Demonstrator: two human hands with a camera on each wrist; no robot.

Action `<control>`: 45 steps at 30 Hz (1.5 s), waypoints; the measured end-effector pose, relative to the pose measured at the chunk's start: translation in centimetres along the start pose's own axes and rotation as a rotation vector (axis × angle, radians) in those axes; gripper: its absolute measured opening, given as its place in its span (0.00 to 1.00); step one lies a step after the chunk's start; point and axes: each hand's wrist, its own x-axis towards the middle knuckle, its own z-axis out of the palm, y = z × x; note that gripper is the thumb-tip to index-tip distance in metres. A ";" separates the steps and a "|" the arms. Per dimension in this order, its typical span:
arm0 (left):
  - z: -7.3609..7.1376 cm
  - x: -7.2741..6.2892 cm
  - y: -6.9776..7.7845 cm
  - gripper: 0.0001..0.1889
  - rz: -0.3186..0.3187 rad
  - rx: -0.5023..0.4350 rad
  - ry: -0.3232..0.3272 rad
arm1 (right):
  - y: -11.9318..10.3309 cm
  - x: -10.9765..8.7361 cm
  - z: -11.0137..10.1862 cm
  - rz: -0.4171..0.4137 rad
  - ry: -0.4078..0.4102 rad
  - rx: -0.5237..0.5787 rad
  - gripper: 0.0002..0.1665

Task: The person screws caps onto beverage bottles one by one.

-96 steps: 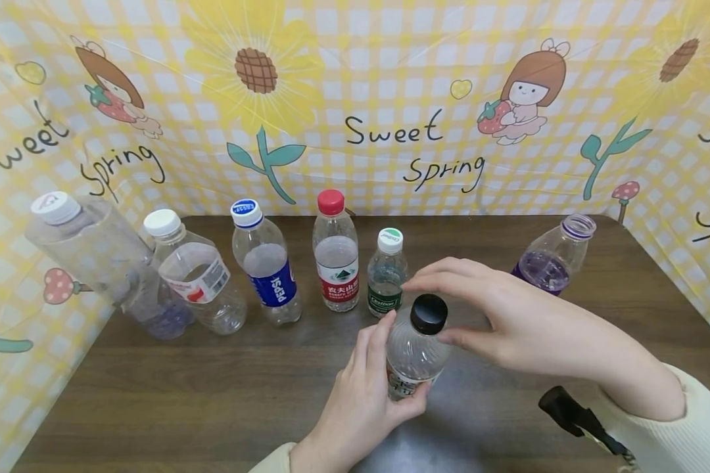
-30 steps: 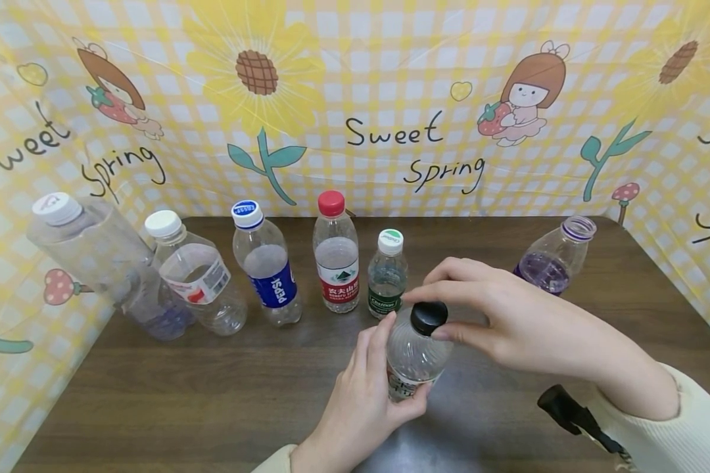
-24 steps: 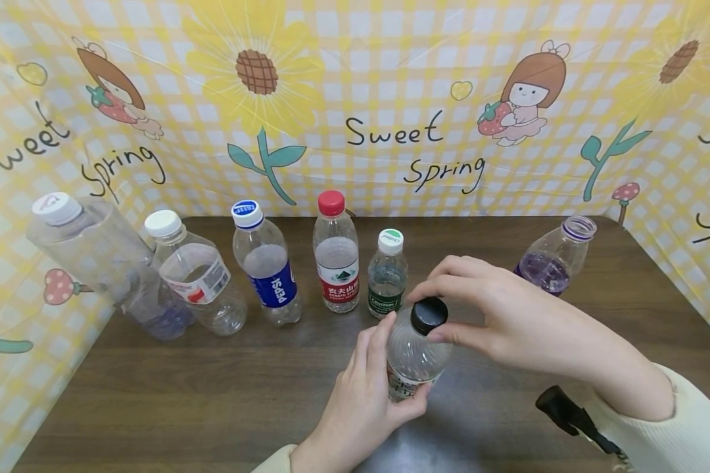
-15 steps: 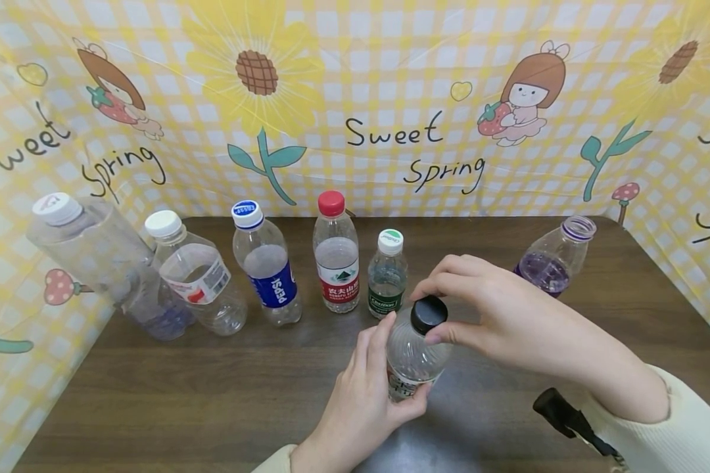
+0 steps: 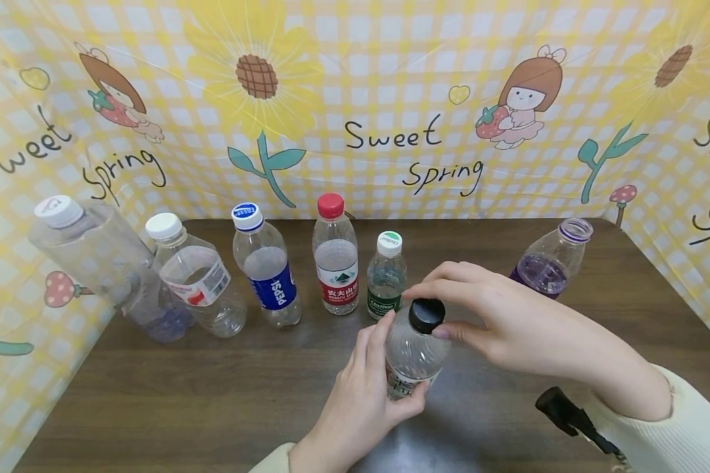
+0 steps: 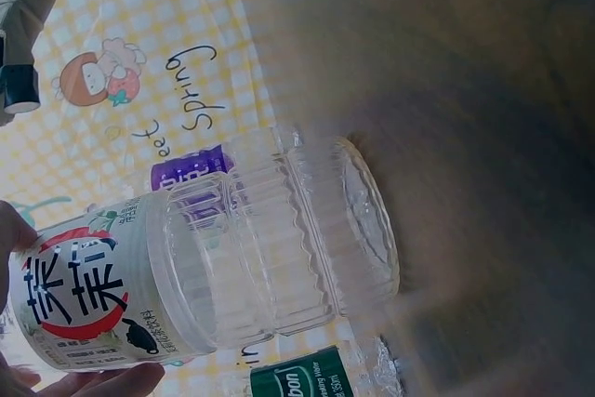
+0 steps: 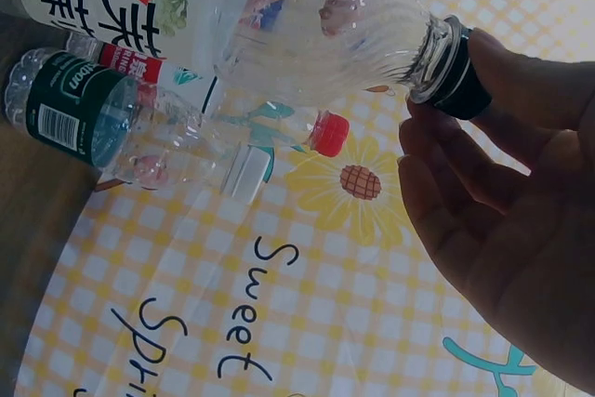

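Note:
A clear plastic drink bottle [image 5: 415, 355] with a white, red and black label and a black cap [image 5: 427, 316] stands in front of me. My left hand [image 5: 361, 381] grips its body, thumb on the near side and fingers on the far left side. Above it, my right hand [image 5: 491, 312] has the cap between thumb and fingertips. In the right wrist view the thumb lies on the black cap [image 7: 465, 81], and the cap sits on the bottle neck. The left wrist view shows the bottle's ribbed lower part [image 6: 279, 248] below the label.
Behind stand a small green-label bottle [image 5: 384, 299], a red-capped bottle [image 5: 337, 276], a Pepsi bottle [image 5: 275, 282] and a white-capped bottle [image 5: 198, 282]. A large bottle [image 5: 106, 249] is far left. Right, behind my hand, is an uncapped purple-label bottle [image 5: 547, 266].
My right fingers, spread around the cap at first, closed in on it, and the thumb slid left along it, then back right. My left hand and the bottle stay in place.

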 end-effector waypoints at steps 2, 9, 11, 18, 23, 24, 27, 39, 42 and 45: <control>0.0 0.0 0.0 0.51 0.001 0.000 0.003 | 0.0 0.0 0.1 0.000 0.010 -0.004 0.24; -0.2 0.1 0.1 0.50 -0.039 -0.031 -0.035 | -0.2 0.2 0.4 0.034 0.049 -0.018 0.21; -0.3 0.2 0.2 0.50 -0.050 -0.035 -0.041 | -0.3 0.2 0.6 0.044 0.077 -0.037 0.20; -0.3 0.4 0.3 0.50 -0.051 -0.022 -0.030 | -0.9 0.3 1.3 0.140 0.185 -0.060 0.18; -0.2 0.4 0.4 0.49 -0.029 0.008 -0.002 | -1.2 0.3 1.6 0.199 0.234 -0.050 0.19; -0.2 0.4 0.4 0.49 -0.026 0.012 0.002 | -1.2 0.3 1.6 0.207 0.241 -0.048 0.19; -0.1 0.4 0.5 0.49 -0.023 0.017 0.006 | -1.4 0.3 1.8 0.226 0.261 -0.050 0.18; 0.2 0.5 0.4 0.49 0.016 0.060 0.077 | -1.8 0.2 1.7 0.295 0.260 -0.042 0.18; 0.1 0.5 0.5 0.48 -0.018 0.048 0.046 | -1.7 0.0 1.8 0.282 0.267 -0.031 0.19; 0.3 0.5 0.6 0.48 -0.026 0.042 0.038 | -1.5 -0.4 1.8 0.256 0.277 -0.040 0.22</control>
